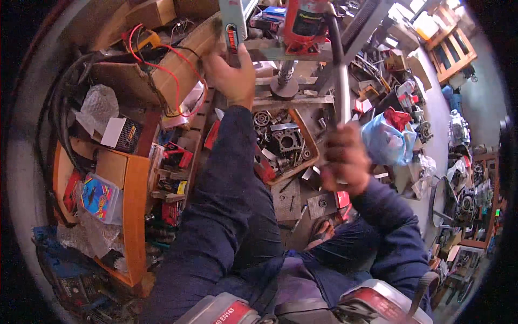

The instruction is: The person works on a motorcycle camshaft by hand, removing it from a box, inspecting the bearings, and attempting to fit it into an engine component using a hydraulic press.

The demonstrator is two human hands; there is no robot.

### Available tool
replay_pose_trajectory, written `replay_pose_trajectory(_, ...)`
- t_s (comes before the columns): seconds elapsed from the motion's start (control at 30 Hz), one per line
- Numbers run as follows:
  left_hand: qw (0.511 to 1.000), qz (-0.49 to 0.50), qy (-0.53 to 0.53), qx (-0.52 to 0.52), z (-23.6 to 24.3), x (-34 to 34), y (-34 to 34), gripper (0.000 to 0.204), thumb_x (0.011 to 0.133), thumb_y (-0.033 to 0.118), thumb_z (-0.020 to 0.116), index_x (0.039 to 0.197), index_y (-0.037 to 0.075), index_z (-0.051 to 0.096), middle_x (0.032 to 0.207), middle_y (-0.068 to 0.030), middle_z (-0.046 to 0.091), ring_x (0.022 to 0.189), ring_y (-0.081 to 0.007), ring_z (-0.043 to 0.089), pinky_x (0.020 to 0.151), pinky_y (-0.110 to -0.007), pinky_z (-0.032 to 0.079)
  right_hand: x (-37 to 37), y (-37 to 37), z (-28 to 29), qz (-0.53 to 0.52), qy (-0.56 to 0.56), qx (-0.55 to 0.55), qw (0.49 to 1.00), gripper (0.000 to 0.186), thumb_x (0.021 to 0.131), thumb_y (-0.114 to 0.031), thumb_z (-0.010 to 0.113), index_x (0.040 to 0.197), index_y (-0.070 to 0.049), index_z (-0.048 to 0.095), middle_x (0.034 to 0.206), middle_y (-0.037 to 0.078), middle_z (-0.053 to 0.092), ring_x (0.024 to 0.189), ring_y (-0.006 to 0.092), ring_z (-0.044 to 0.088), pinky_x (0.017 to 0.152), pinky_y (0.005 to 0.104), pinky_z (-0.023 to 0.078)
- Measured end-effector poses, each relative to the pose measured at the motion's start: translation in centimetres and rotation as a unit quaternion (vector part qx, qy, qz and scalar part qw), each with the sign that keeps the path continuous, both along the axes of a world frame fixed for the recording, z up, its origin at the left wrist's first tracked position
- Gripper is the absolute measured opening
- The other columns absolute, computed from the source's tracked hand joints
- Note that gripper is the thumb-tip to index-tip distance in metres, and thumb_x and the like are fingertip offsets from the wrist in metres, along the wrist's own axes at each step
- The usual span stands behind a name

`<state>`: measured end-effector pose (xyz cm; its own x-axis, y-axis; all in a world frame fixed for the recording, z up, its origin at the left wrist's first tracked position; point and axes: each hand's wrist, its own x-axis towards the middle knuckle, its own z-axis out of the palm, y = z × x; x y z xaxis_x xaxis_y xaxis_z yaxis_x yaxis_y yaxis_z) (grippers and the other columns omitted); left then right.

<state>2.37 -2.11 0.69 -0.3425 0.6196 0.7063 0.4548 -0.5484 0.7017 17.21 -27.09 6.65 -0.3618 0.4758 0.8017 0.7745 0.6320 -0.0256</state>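
Note:
A red bottle jack [305, 27] sits high in a metal frame, above a round-footed metal ram [284, 86]. From beside the jack a long lever handle [344, 94], dark above and silver below, runs down into my right hand [348, 159]. That hand is closed around its lower end and slightly blurred. My left hand [232, 78] is wrapped round the pale upright post [233, 19] at the frame's left side, thumb against its front; some of its fingers are hidden. Below the ram, a wooden tray [310, 143] holds greasy metal parts, including a squarish housing [287, 141] with a round bore.
On the left stand an open cardboard box [127, 81] with red wires [175, 70], a yellow meter [145, 40] and an orange wooden drawer [137, 216]. A blue plastic bag [386, 143] lies right of my right hand. Tools and boxes crowd the floor.

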Motion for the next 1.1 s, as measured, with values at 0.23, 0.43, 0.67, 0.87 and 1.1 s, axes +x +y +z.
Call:
replay_pose_trajectory(0.23, 0.994, 0.012, -0.067, -0.085, -1.4, -2.3, 3.2, 0.066, 0.076, 0.047, 0.080, 0.111, -0.006, 0.061, 0.101, -0.0238, 0.068, 0.097, -0.0412, 0.065, 0.088, -0.048, 0.048, 0.1, 4.9, 13.6, -0.479, -0.089, 0.137, 0.862, 0.008, 0.088, -0.016, 0.065, 0.084, -0.011, 0.070, 0.087, 0.003, 0.071, 0.071, 0.0149, 0.067, 0.059, 0.0263, 0.051)
replay_pose_trajectory(0.43, 0.946, -0.222, -0.166, -0.167, -2.2, -2.0, 2.6, 0.057, 0.082, 0.045, 0.077, 0.110, -0.003, 0.063, 0.105, -0.0203, 0.069, 0.097, -0.0355, 0.066, 0.085, -0.043, 0.049, 2.6, 3.2, 10.7, -0.416, -0.122, 0.213, 0.876, 0.011, 0.090, -0.021, 0.063, 0.089, -0.013, 0.070, 0.082, 0.001, 0.069, 0.068, 0.0177, 0.065, 0.061, 0.0290, 0.051)
replay_pose_trajectory(0.67, 0.926, -0.257, -0.184, -0.205, -0.6, -2.0, 1.8, 0.055, 0.082, 0.042, 0.078, 0.114, 0.001, 0.061, 0.104, -0.0142, 0.070, 0.093, -0.0285, 0.066, 0.084, -0.042, 0.049, 1.4, 4.4, 9.8, -0.317, -0.095, 0.164, 0.929, 0.009, 0.090, -0.020, 0.063, 0.093, -0.013, 0.067, 0.085, 0.003, 0.067, 0.076, 0.0199, 0.065, 0.069, 0.0322, 0.050)
replay_pose_trajectory(0.87, 0.936, -0.258, -0.182, -0.152, -2.1, 1.2, 3.0, 0.050, 0.080, 0.036, 0.079, 0.109, 0.000, 0.061, 0.098, -0.0131, 0.070, 0.088, -0.0277, 0.066, 0.081, -0.041, 0.050, 3.2, 4.4, 12.4, -0.398, -0.122, 0.225, 0.881, 0.009, 0.091, -0.019, 0.062, 0.096, -0.013, 0.065, 0.088, 0.005, 0.065, 0.082, 0.0217, 0.065, 0.075, 0.0349, 0.050)
replay_pose_trajectory(1.1, 0.940, -0.252, -0.177, -0.147, -3.9, -2.3, 3.8, 0.047, 0.078, 0.029, 0.081, 0.107, -0.001, 0.060, 0.096, -0.0143, 0.069, 0.088, -0.0283, 0.066, 0.084, -0.039, 0.050, -0.1, 4.1, 5.0, -0.198, -0.011, 0.109, 0.974, 0.011, 0.091, -0.018, 0.062, 0.100, -0.012, 0.062, 0.091, 0.006, 0.063, 0.089, 0.0239, 0.064, 0.083, 0.0381, 0.049)
